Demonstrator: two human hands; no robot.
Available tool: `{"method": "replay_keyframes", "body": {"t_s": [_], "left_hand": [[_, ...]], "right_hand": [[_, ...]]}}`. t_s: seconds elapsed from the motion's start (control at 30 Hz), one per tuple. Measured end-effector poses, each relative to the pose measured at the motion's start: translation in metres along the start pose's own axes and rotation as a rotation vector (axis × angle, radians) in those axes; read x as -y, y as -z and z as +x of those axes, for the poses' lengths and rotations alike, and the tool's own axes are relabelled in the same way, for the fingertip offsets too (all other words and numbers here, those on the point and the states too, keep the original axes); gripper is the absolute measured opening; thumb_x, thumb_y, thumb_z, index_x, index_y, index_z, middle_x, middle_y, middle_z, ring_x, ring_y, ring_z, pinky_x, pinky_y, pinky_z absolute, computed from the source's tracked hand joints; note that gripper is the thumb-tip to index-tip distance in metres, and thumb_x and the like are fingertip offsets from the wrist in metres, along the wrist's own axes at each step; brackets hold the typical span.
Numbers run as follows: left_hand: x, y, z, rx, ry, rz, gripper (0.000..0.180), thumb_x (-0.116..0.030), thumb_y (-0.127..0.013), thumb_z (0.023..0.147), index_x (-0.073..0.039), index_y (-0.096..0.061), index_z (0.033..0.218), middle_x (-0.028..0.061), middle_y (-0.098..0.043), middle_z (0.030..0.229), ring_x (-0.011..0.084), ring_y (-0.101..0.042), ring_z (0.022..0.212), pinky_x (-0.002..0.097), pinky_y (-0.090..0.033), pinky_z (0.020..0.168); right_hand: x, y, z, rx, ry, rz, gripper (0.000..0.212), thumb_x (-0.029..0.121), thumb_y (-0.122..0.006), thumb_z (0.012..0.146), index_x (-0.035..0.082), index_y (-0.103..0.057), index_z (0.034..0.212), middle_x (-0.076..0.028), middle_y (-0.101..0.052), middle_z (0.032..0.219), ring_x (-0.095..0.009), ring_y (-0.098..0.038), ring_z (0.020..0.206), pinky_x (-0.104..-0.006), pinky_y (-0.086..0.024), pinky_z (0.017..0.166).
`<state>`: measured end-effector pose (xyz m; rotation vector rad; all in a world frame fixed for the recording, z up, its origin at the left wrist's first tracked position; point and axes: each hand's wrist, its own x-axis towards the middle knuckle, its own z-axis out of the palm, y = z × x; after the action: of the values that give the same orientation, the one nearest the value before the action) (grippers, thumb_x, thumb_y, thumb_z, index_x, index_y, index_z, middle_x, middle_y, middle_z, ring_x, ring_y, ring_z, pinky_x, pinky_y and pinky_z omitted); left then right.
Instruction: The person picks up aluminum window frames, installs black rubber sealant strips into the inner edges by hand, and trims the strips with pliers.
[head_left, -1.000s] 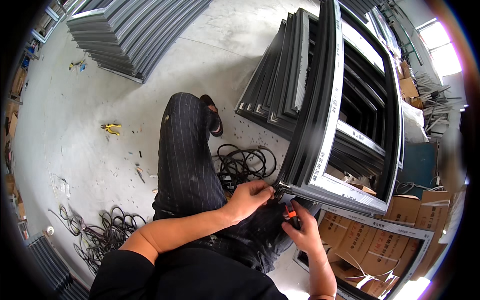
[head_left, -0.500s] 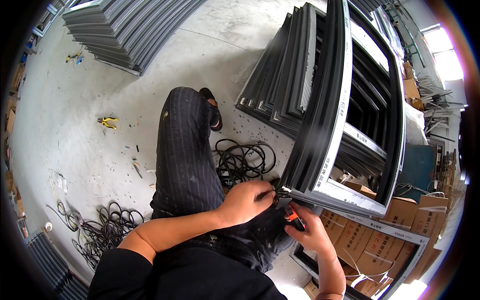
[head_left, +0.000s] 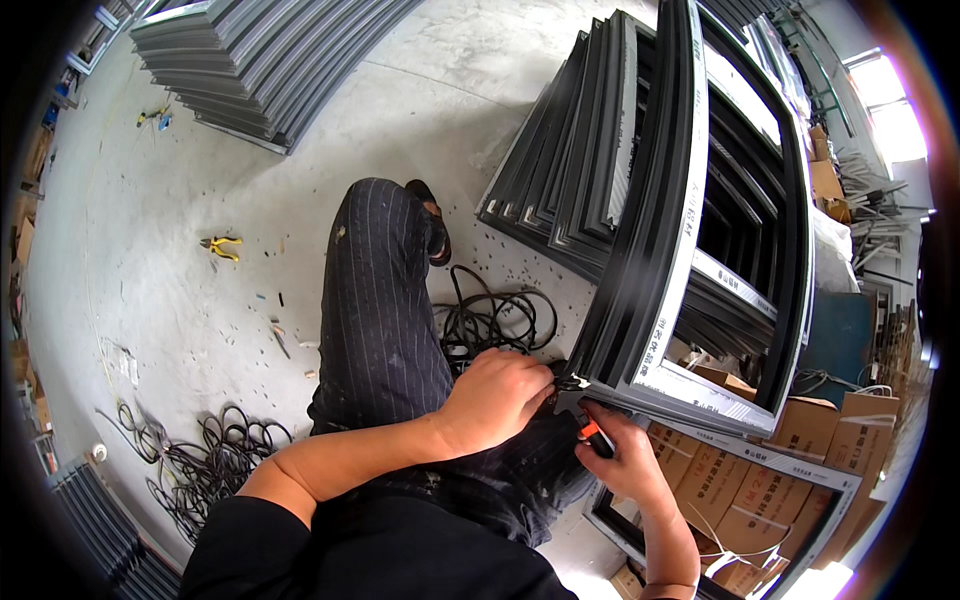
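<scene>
Little has shifted since the earlier frames: your head has tipped slightly, so the yellow-handled pliers (head_left: 221, 246) on the floor sit a bit lower in view, while both hands stay at the same corner of the frame.

Far left, loose black cable (head_left: 190, 455) lies coiled on the concrete floor (head_left: 150, 300), well apart from you, with open floor between it and your striped trouser leg (head_left: 385, 310). A second black coil (head_left: 495, 320) lies just past your knee, near the leaning stack of dark frames (head_left: 560, 180).

Your left hand (head_left: 497, 397) is curled with fingertips pinched at the lower corner of the grey window frame (head_left: 650, 260); whether it grips a seal strip or only presses there, you cannot tell. Your right hand (head_left: 628, 462) is closed around an orange-and-black tool (head_left: 592, 432), its tip at that same corner.

Judging by this, you are working on the corner joint; the frame's other corners are out of reach here, so how much remains is unclear.

Room is tight on the right: cardboard boxes (head_left: 720, 470) and another frame crowd your right elbow. The left side is open.
</scene>
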<state>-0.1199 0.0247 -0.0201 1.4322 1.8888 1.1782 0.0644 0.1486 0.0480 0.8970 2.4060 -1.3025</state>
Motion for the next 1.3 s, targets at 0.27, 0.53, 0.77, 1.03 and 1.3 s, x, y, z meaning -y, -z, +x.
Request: {"method": "replay_keyframes", "body": {"t_s": [0.27, 0.53, 0.77, 1.03, 1.3], "left_hand": [[0.000, 0.001, 0.002, 0.029, -0.024, 0.051, 0.009, -0.012, -0.065, 0.080, -0.004, -0.063, 0.082, 0.0086, -0.061, 0.076, 0.0287, -0.060, 0.078, 0.0403, -0.045, 0.073], [0.003, 0.003, 0.002, 0.072, 0.014, -0.018, 0.011, -0.013, -0.063, 0.081, -0.001, -0.064, 0.080, 0.0125, -0.060, 0.072, 0.0335, -0.059, 0.072, 0.0433, -0.047, 0.066], [0.008, -0.004, -0.004, 0.049, 0.099, -0.108, 0.019, -0.020, -0.059, 0.091, -0.002, -0.063, 0.085, 0.0110, -0.061, 0.074, 0.0283, -0.060, 0.068, 0.0381, -0.046, 0.062], [0.008, -0.015, -0.015, 0.237, 0.532, -0.822, 0.022, -0.022, -0.055, 0.096, -0.002, -0.066, 0.098, 0.0013, -0.065, 0.082, 0.0082, -0.060, 0.074, 0.0231, -0.050, 0.069], [0.020, -0.057, -0.017, 0.239, 0.704, -1.354, 0.023, -0.024, -0.053, 0.097, -0.003, -0.061, 0.095, 0.0007, -0.058, 0.078, 0.0091, -0.055, 0.069, 0.0206, -0.043, 0.058]], "right_hand": [[0.007, -0.005, 0.000, -0.112, 0.077, -0.093, 0.048, 0.005, -0.068, 0.072, 0.002, -0.058, 0.119, -0.020, -0.063, 0.096, -0.037, -0.061, 0.088, -0.0385, -0.049, 0.078], [0.006, -0.010, -0.004, -0.193, 0.044, -0.284, 0.044, 0.009, -0.069, 0.072, 0.000, -0.060, 0.113, -0.020, -0.065, 0.092, -0.037, -0.063, 0.085, -0.0397, -0.051, 0.074], [-0.027, -0.035, -0.066, -0.288, -0.023, -0.415, 0.043, 0.012, -0.073, 0.066, 0.007, -0.062, 0.107, -0.013, -0.060, 0.073, -0.033, -0.060, 0.067, -0.0396, -0.049, 0.061], [-0.014, -0.105, -0.120, -0.148, 0.030, -0.398, 0.041, 0.022, -0.069, 0.081, 0.005, -0.056, 0.115, -0.019, -0.059, 0.101, -0.039, -0.057, 0.091, -0.0464, -0.048, 0.076], [-0.008, -0.076, -0.083, -0.330, 0.239, -0.173, 0.047, 0.022, -0.072, 0.079, 0.001, -0.056, 0.118, -0.023, -0.056, 0.115, -0.040, -0.055, 0.103, -0.0441, -0.046, 0.088]]}}
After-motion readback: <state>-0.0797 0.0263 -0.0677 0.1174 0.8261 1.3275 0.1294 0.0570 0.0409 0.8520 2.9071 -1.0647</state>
